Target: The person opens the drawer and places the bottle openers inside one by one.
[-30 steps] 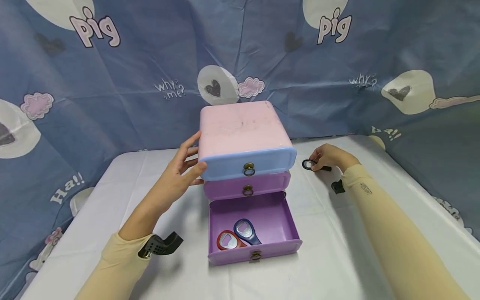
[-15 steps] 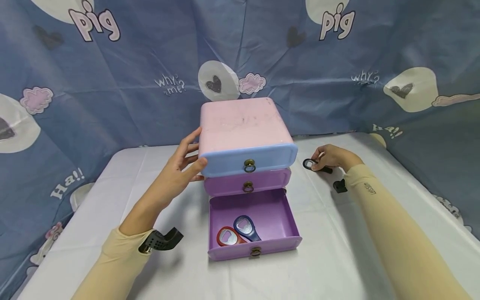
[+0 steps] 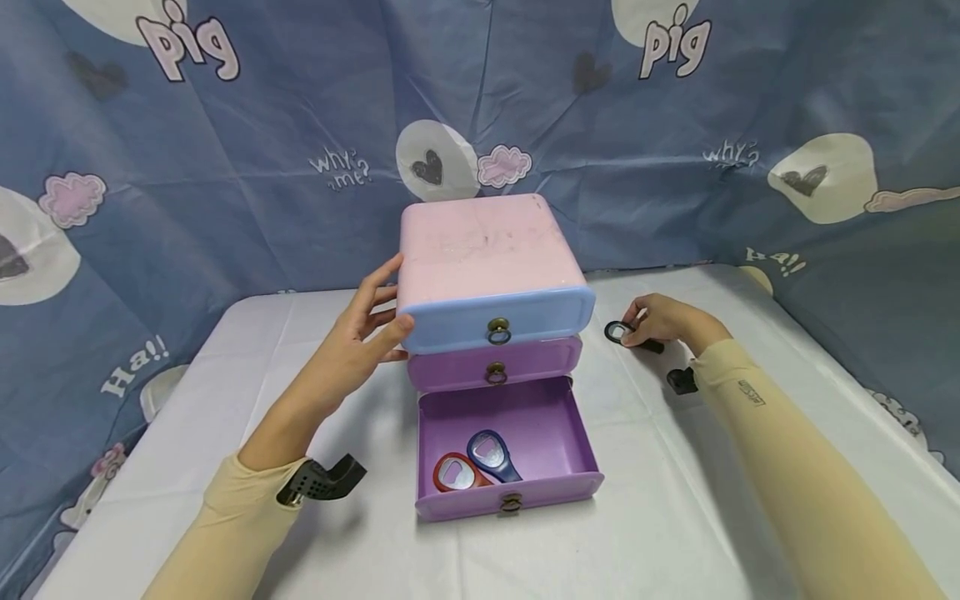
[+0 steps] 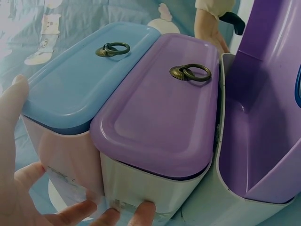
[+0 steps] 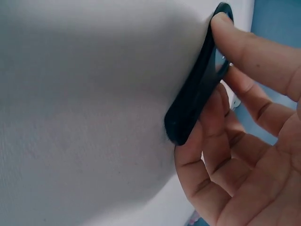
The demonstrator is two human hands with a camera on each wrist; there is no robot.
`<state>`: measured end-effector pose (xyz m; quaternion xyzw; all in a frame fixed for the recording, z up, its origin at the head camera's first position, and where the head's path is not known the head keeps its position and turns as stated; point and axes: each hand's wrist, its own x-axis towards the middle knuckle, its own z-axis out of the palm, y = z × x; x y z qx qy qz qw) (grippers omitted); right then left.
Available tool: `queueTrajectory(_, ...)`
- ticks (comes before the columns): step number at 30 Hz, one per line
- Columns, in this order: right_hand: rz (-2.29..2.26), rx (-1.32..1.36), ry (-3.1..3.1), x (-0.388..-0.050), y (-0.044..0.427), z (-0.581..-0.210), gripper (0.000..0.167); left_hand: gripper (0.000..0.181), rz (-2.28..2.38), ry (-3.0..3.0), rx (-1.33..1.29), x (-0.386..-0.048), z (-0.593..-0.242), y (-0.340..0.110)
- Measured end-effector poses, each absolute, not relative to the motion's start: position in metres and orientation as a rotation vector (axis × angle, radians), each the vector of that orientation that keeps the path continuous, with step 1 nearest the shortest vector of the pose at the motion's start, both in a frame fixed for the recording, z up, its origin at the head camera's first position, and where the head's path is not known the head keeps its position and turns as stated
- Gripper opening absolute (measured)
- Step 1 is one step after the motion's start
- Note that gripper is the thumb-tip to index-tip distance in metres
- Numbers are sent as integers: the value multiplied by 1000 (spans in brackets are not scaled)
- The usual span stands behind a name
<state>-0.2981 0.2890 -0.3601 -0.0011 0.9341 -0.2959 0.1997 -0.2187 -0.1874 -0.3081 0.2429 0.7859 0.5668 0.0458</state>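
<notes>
My left hand (image 3: 351,342) rests against the left side of a small drawer cabinet (image 3: 480,250), fingers spread along the wall and thumb by the blue front edge. In the left wrist view its fingertips (image 4: 143,214) touch the cabinet's side. Off to the cabinet's right, my right hand (image 3: 663,321) pinches a black bottle opener (image 5: 193,99) between thumb and fingers, low over the white cloth. Below, the purple bottom drawer (image 3: 547,442) is pulled out. Inside it lie a red bottle opener (image 3: 456,473) and a blue bottle opener (image 3: 491,454), side by side.
Above the pulled-out drawer, the blue top drawer (image 3: 540,312) and the purple middle drawer (image 3: 450,371) are closed, each with a brass ring pull. A white cloth (image 3: 337,550) covers the table. Blue printed fabric (image 3: 300,83) hangs behind.
My right hand and the black bottle opener have shifted only slightly, with the wrist a little lower. The left hand keeps its place on the cabinet. The head view has tilted a little.
</notes>
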Motion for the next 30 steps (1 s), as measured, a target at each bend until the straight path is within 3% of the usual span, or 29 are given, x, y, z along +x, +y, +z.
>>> queueTrajectory(17,-495,-133,2938,-275,279,-353,41,73,1739,2389,751,-220,-304,-187)
queueTrajectory(30,-502,-230,2943,-254,282,-352,40,73,1750,2376,736,-219,-308,-189)
